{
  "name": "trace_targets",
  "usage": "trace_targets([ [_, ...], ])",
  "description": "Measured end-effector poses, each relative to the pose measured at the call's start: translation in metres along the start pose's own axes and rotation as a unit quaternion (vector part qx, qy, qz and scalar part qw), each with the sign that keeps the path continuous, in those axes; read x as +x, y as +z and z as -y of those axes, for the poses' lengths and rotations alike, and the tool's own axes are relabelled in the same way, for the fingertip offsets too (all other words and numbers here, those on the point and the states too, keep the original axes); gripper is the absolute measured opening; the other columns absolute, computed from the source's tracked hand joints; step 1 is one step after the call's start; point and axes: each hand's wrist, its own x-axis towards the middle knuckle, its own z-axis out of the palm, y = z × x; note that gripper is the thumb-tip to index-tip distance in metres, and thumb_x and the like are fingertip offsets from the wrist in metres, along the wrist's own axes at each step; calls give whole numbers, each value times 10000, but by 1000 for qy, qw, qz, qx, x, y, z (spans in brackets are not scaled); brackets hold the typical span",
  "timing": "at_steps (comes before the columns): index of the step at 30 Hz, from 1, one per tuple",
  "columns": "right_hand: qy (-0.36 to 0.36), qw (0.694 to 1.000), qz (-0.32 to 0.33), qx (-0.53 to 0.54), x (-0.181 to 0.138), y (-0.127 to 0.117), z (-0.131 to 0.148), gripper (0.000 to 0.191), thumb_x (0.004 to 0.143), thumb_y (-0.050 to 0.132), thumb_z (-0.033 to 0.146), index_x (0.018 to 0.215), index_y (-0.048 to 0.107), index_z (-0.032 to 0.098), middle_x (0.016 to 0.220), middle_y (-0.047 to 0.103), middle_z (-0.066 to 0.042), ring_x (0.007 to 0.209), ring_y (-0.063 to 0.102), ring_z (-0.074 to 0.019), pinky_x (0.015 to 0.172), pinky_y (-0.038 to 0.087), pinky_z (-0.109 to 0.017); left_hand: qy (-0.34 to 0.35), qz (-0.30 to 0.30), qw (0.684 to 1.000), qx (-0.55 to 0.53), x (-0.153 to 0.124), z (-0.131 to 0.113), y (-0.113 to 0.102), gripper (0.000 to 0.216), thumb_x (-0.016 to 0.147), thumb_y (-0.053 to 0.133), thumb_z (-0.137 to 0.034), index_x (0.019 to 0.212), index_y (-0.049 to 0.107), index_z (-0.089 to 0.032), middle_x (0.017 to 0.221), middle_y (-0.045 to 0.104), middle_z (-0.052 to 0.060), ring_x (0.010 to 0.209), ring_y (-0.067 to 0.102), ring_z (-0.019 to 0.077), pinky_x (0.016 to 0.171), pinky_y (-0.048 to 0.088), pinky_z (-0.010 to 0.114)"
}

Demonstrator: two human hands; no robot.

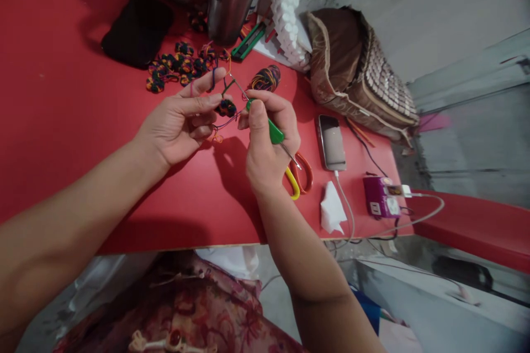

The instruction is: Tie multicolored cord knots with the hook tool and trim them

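Observation:
My left hand [184,121] pinches a small multicoloured crochet piece [227,107] between thumb and fingers, with yarn looped over the raised index finger. My right hand [269,140] grips a green-handled crochet hook [271,129]; its metal tip points up-left into the piece. Thin yarn strands run between the two hands. Both hands hover just above the red table [62,94].
Several finished crochet pieces [178,63] lie behind my hands, near a black pouch [138,27] and a yarn ball [265,78]. Scissors [300,176], a phone [332,142] on a cable, a purple power adapter [381,197], folded tissue [332,210] and a brown bag [356,66] sit to the right.

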Motion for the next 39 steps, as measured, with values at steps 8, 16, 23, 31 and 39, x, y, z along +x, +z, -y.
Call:
trace_targets([
  [8,37,999,16,-20,0,-4,2,283,1177,623,588,1233,801,375,1059,839,-37,973,841,-259,923,718,-438,67,21,993,91,3,3,-6,711,798,1100,-293,1443,822,-410,886,842,-9,913,852,289,622,598,385],
  [16,17,1000,21,-14,2,-3,4,286,1174,632,582,1171,805,354,984,815,-29,902,823,-237,823,705,-404,157,-5,976,151,-6,-2,15,803,723,1122,-240,1453,825,-391,822,820,-24,966,843,316,815,654,458],
  [23,-46,997,-9,55,-1,5,11,185,1163,709,438,1165,819,289,994,822,-9,874,821,-184,839,733,-368,169,-13,977,128,-3,8,11,753,759,1079,-193,1441,823,-383,865,834,-21,882,814,264,783,636,420],
  [31,-20,999,21,19,-4,-1,6,289,1163,668,581,1210,810,334,1020,778,-26,893,779,-202,907,714,-398,148,0,980,135,-3,4,11,861,725,1121,-236,1501,795,-419,823,825,-32,920,838,286,834,674,449],
  [39,-51,998,-5,-20,-6,6,9,306,1180,648,559,1222,802,299,1109,804,-47,975,800,-201,908,699,-370,119,-6,986,114,-4,9,11,1010,730,1128,-286,1634,706,-445,849,840,-32,913,858,301,739,670,420],
])
